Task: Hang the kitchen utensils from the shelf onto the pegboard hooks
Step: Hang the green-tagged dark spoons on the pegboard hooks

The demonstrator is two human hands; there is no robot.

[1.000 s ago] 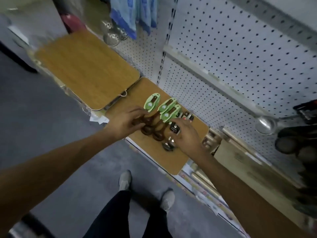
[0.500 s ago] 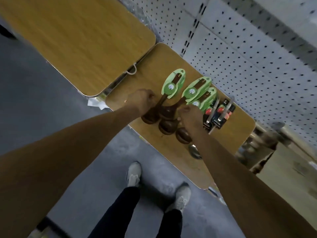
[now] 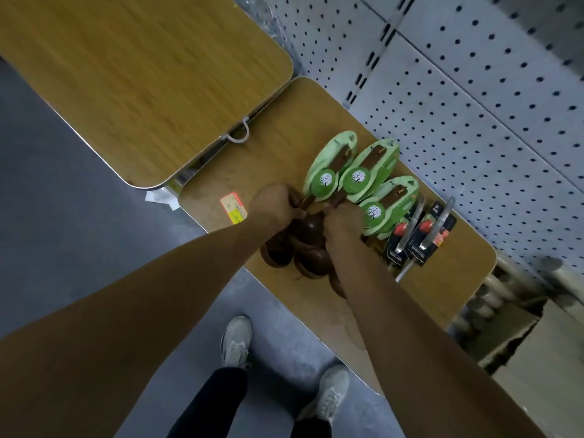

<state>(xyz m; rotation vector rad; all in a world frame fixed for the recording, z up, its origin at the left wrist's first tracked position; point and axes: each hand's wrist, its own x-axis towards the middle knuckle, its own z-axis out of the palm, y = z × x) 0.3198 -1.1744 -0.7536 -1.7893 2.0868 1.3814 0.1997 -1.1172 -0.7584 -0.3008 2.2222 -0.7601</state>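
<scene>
Two hands are meeting at the centre of the head view, over a bunch of dark wooden spoons (image 3: 308, 248) lying on the wooden shelf (image 3: 278, 143). The left hand (image 3: 276, 203) is curling its fingers round the spoon handles just below the leftmost green card, and the right hand (image 3: 343, 224) is gripping the neighbouring handles, the two hands almost touching. The spoon bowls are sticking out below both wrists toward the shelf's front edge, overlapping one another. Three green header cards (image 3: 354, 177) are fanning out up and to the right of the hands, their tips pointing at the white pegboard (image 3: 474, 105) that is filling the upper right of the frame. Just right of the cards, two black-carded utensils (image 3: 420, 235) are lying side by side on the shelf, close to the right wrist.

A price sticker (image 3: 234, 207) is sitting on the shelf just left of the left hand. A second wooden board (image 3: 126, 77) is overlapping the shelf's upper left corner, its rounded edge standing well apart from the hands. Bare shelf is showing between that board and the cards, and more to the lower right of the carded utensils. Below the shelf's front edge, grey floor (image 3: 79, 216) and the person's two shoes (image 3: 237, 339) are showing at the bottom centre.
</scene>
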